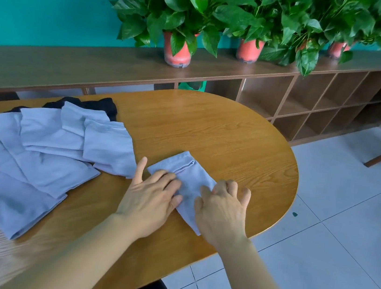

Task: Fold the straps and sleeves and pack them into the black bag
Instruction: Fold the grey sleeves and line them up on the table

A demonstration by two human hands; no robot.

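Observation:
A small pale lavender sleeve piece [181, 170] lies partly folded on the wooden table [222, 136] in front of me. My left hand [153, 195] lies flat on its left side, fingers straight and spread. My right hand [222, 210] rests on its right edge with the fingers bent over the cloth; whether they pinch it I cannot tell. A pile of several more lavender pieces [44, 148] covers the left of the table. Behind that pile, black fabric [102, 105], probably the black bag, shows only at its top edge.
The table's rounded end [285, 194] drops off to a white tiled floor [330, 237] at the right. Behind stands a low brown shelf unit [313, 98] with potted green plants [183, 16] on top.

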